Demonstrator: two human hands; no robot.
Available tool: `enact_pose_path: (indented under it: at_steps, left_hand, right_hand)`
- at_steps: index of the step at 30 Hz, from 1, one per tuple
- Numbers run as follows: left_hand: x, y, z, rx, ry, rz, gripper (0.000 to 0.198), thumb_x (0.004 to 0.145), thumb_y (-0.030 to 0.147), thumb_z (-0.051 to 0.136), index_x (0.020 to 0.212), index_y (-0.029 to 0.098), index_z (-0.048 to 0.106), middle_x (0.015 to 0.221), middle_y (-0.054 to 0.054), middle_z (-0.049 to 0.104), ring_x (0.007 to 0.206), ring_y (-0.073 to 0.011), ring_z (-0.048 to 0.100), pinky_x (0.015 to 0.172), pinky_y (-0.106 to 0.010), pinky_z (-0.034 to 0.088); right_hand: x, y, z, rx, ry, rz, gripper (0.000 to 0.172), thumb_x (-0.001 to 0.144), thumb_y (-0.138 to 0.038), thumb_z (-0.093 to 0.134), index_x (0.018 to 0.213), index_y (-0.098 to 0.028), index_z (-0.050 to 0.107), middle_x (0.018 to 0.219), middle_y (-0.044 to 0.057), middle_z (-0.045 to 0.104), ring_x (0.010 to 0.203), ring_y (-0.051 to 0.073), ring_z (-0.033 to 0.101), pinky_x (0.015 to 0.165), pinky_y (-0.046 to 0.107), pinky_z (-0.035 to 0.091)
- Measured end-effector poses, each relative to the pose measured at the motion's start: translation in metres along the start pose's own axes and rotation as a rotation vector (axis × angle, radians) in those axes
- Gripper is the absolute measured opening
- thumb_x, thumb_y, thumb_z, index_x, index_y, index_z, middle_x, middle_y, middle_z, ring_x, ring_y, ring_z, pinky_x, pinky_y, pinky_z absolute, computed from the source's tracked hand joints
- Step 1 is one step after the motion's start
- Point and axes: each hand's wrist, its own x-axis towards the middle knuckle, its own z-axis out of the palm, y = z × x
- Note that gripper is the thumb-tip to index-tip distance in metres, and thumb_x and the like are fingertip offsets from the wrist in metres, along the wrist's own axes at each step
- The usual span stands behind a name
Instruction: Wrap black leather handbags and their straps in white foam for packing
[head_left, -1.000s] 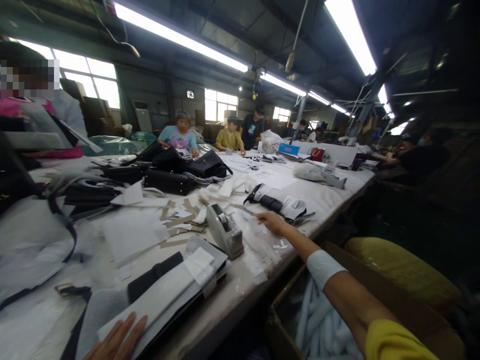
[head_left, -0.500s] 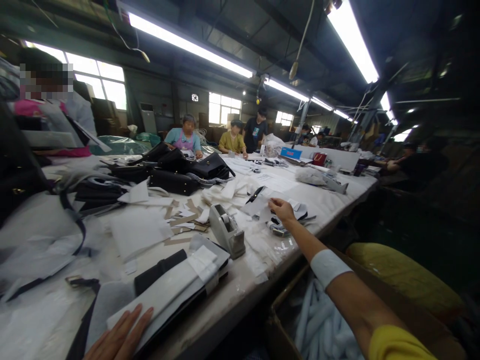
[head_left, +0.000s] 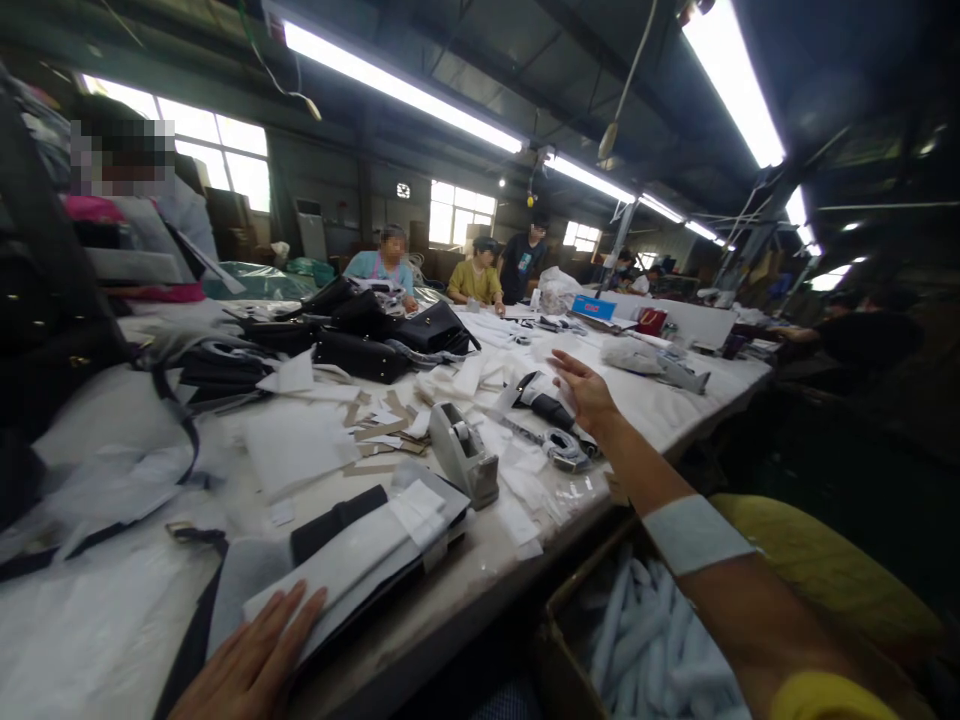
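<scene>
My left hand (head_left: 259, 650) lies flat, fingers spread, on a dark folded piece covered with white padding sheets (head_left: 352, 570) at the table's near edge. Farther right, my right hand (head_left: 589, 395) is raised over the table with its fingers stretched out; a thin translucent sheet (head_left: 556, 362) shows by its fingertips. Below and beside that hand are a black rolled part (head_left: 546, 402) and a coiled strap in clear wrap (head_left: 566, 450). Between the hands stands a grey tape dispenser (head_left: 463, 458).
Black bags (head_left: 360, 345) are heaped on the table's far left. Brown card strips (head_left: 386, 430) and white sheets (head_left: 296, 450) lie nearer. An open carton of white rolls (head_left: 652, 630) stands below the right edge. Several people sit or stand beyond the table.
My right hand has opened its pinch and come off the white sheet over the black part, uncovering more of that part and the coiled strap. My left hand rests on the same padding. The view has shifted slightly.
</scene>
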Motion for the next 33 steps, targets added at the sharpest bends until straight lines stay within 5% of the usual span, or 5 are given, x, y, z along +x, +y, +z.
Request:
enact_pose_path:
  at_steps: [5, 14, 21, 27, 33]
  left_hand:
    - [0.018, 0.02, -0.028, 0.022, -0.015, -0.081, 0.053, 0.095, 0.021, 0.034, 0.147, 0.024, 0.043, 0.145, -0.006, 0.054, 0.121, -0.0243, 0.061, 0.106, -0.039, 0.047]
    - [0.022, 0.021, -0.036, -0.037, -0.061, -0.112, 0.049, 0.099, 0.027, 0.034, 0.146, 0.021, 0.045, 0.143, -0.009, 0.055, 0.124, -0.0246, 0.059, 0.101, -0.038, 0.051]
    - [0.036, 0.013, -0.053, -0.166, -0.193, -0.194, 0.045, 0.1, 0.042, 0.04, 0.141, 0.027, 0.051, 0.138, -0.004, 0.06, 0.122, -0.0221, 0.061, 0.1, -0.034, 0.052]
    - [0.048, -0.003, -0.054, -0.219, -0.336, -0.042, 0.037, 0.101, 0.028, 0.042, 0.133, 0.018, 0.058, 0.132, -0.01, 0.064, 0.117, -0.0257, 0.064, 0.113, -0.054, 0.035]
    - [0.047, -0.005, -0.055, -0.312, -0.416, -0.122, 0.045, 0.096, 0.012, 0.04, 0.138, 0.019, 0.054, 0.139, -0.011, 0.059, 0.124, -0.0228, 0.059, 0.103, -0.037, 0.049]
  right_hand:
    - [-0.107, 0.026, 0.016, -0.002, -0.183, 0.244, 0.039, 0.068, -0.029, 0.083, 0.105, -0.02, 0.075, 0.099, 0.003, 0.073, 0.052, 0.004, 0.052, 0.046, 0.016, 0.045]
    - [-0.289, 0.114, 0.07, 0.469, -0.373, 0.75, 0.07, 0.064, -0.03, 0.09, 0.124, -0.022, 0.054, 0.11, 0.006, 0.07, 0.095, 0.022, 0.069, 0.086, 0.034, 0.052]
    - [-0.307, 0.109, 0.096, 0.485, -0.472, 0.83, 0.058, 0.063, -0.023, 0.09, 0.11, -0.019, 0.056, 0.104, 0.006, 0.071, 0.087, 0.018, 0.069, 0.081, 0.03, 0.051]
    - [-0.31, 0.102, 0.097, 0.461, -0.476, 0.853, 0.055, 0.065, -0.023, 0.089, 0.111, -0.018, 0.059, 0.106, 0.005, 0.071, 0.087, 0.016, 0.069, 0.083, 0.029, 0.051]
    - [-0.308, 0.103, 0.098, 0.483, -0.538, 0.945, 0.047, 0.07, -0.019, 0.086, 0.111, -0.016, 0.063, 0.097, 0.004, 0.072, 0.083, 0.015, 0.069, 0.081, 0.027, 0.05]
